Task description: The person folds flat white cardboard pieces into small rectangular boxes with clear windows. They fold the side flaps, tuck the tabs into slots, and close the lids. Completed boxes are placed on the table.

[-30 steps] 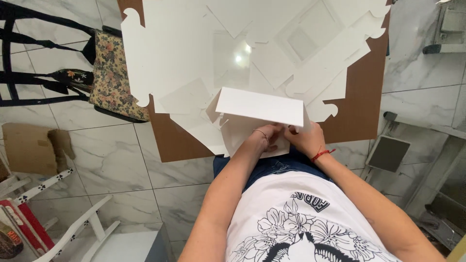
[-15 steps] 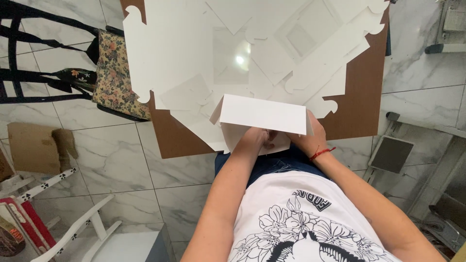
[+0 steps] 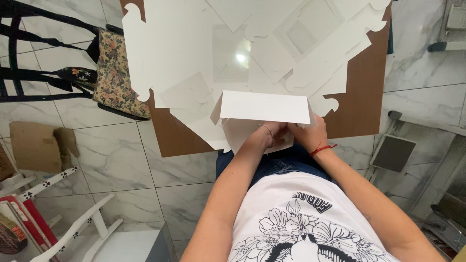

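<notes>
A white cardboard box blank (image 3: 264, 107), partly folded, stands at the near edge of a brown table (image 3: 366, 97); its front panel is raised upright with side flaps bent back. My left hand (image 3: 269, 136) sits under that panel, fingers curled on the box's lower flap, a thin bracelet at the wrist. My right hand (image 3: 310, 133), with a red string at the wrist, grips the box's right corner. Both hands touch each other and the card. Fingertips are hidden behind the raised panel.
Several flat white die-cut box blanks (image 3: 194, 48) cover the table behind. A floral-cushioned black chair (image 3: 114, 73) stands at the left. A cardboard piece (image 3: 36, 145) lies on the marble floor; white furniture (image 3: 82, 228) is at lower left, and a grey stool (image 3: 393, 153) at right.
The box's front panel has been lifted and squared up, now standing wider and flatter. Both hands have moved closer under it, the right hand shifting to the right corner.
</notes>
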